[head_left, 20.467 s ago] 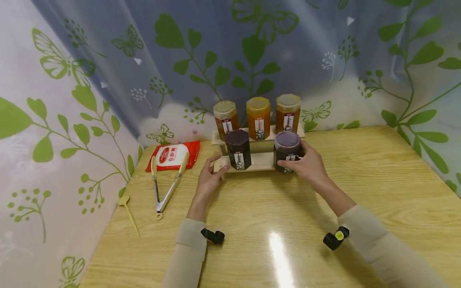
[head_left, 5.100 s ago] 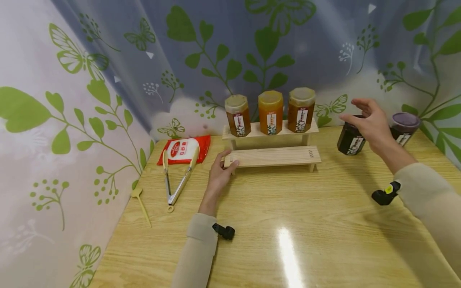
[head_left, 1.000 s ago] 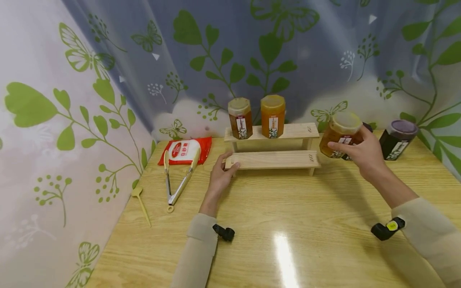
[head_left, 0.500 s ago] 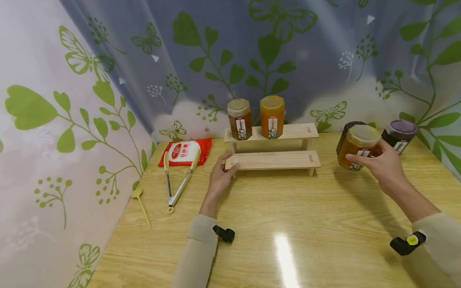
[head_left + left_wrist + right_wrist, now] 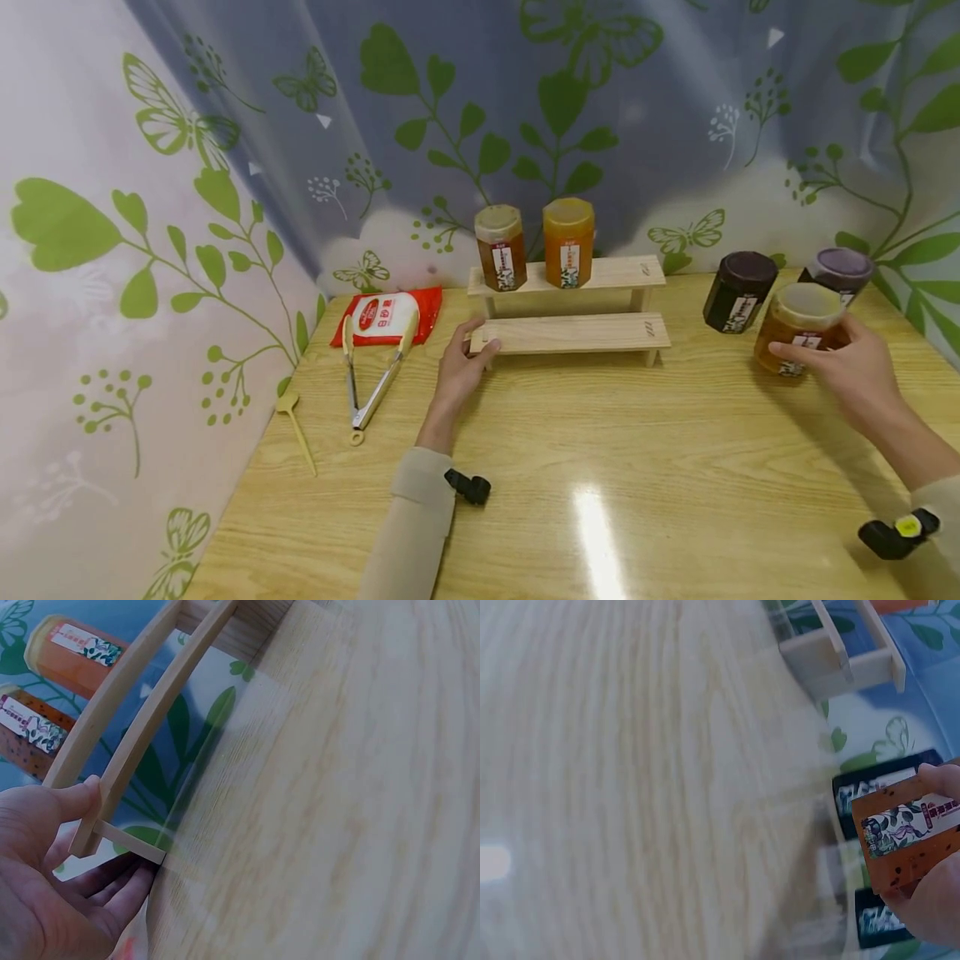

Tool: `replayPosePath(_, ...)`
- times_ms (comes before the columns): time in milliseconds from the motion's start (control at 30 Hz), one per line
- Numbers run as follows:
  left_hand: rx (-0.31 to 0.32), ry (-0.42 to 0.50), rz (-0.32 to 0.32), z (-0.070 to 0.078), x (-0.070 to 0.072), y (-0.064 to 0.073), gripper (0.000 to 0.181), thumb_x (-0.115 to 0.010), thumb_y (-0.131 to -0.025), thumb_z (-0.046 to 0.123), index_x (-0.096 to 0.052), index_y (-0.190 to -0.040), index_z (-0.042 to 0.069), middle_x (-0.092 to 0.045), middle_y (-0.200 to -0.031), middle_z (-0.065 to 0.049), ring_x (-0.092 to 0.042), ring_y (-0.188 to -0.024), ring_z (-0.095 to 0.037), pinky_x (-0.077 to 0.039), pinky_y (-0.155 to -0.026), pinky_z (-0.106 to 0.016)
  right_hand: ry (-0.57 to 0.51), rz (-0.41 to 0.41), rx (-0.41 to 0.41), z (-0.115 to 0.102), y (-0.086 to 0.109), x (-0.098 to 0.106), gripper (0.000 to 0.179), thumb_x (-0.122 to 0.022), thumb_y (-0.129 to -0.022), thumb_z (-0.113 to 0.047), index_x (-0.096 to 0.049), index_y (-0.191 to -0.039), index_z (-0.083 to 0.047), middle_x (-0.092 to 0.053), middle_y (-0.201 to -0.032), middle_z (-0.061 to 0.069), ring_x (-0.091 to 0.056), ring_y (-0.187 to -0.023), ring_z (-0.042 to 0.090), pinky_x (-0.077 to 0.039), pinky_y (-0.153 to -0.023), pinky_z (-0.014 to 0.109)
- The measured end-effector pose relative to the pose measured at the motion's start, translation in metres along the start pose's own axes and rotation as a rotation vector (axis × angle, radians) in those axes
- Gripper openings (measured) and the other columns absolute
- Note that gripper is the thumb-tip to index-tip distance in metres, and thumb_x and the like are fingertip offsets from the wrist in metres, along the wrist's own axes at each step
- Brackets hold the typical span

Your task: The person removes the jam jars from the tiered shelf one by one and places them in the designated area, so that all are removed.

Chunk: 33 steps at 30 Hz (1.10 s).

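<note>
My left hand [image 5: 459,367] grips the left end of the lower step of a two-step wooden rack [image 5: 573,333], thumb on top. My right hand [image 5: 862,367] holds an amber jam jar [image 5: 798,329] with a pale lid, thumb across its front, close over the table at the right. Behind that jar stand a dark jar [image 5: 738,292] and another dark jar with a purple lid [image 5: 840,267], the latter partly hidden. On the rack's upper step are an amber jar [image 5: 501,250] at the left and an orange jar [image 5: 567,242] beside it. The lower step bears no jar.
On the left of the wooden table [image 5: 525,500] a red and white packet [image 5: 384,315] lies under the tips of metal tongs [image 5: 367,400]. A small yellow spoon [image 5: 298,429] lies near the left edge. A patterned curtain [image 5: 637,125] hangs behind.
Both dark jars left the lower step earlier. The right hand took the amber jar from the upper step's right and carried it rightward and nearer, past the dark jar. The left hand stays put.
</note>
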<state>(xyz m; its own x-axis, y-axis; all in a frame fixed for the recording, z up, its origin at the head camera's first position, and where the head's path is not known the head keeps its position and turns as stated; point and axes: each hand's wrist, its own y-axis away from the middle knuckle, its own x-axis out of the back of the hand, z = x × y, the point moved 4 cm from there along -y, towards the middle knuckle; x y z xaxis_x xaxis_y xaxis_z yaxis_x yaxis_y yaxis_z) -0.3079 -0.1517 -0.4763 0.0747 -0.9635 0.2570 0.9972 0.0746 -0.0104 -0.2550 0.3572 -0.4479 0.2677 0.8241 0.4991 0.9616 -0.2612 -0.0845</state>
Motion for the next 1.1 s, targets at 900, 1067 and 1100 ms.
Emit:
replayPosePath(900, -0.002, -0.002, -0.001, 0.002, -0.001, 0.001, 0.053, -0.073, -0.099, 0.029, -0.054, -0.149, 0.031, -0.068, -0.095, -0.01, -0.06, -0.081, -0.022, -0.045, -0.071, -0.03, 0.035, 0.095, -0.072, 0.044, -0.01, 0.042, 0.071, -0.077, -0.096, -0.028, -0.042, -0.156, -0.021, -0.041, -0.103, -0.03, -0.04, -0.09, -0.005, -0.038, -0.068, 0.009)
replayPosePath(1067, -0.007, 0.014, -0.007, 0.003, 0.0, 0.002, 0.053, -0.073, -0.1, 0.029, -0.054, -0.149, 0.031, -0.068, -0.096, -0.014, -0.059, -0.079, -0.024, -0.045, -0.07, -0.031, -0.012, 0.086, -0.085, 0.051, -0.014, 0.05, 0.079, -0.076, -0.096, -0.023, -0.035, -0.163, -0.019, -0.042, -0.105, -0.035, -0.041, -0.095, -0.01, -0.036, -0.073, 0.007)
replayPosePath(1100, -0.008, 0.017, -0.007, 0.003, 0.0, 0.003, 0.053, -0.073, -0.1, 0.029, -0.054, -0.149, 0.03, -0.068, -0.096, -0.015, -0.059, -0.079, -0.024, -0.045, -0.07, -0.031, -0.032, 0.086, -0.08, 0.053, -0.015, 0.051, 0.076, -0.077, -0.096, -0.02, -0.037, -0.161, -0.024, -0.043, -0.104, -0.036, -0.041, -0.095, -0.012, -0.034, -0.073, 0.006)
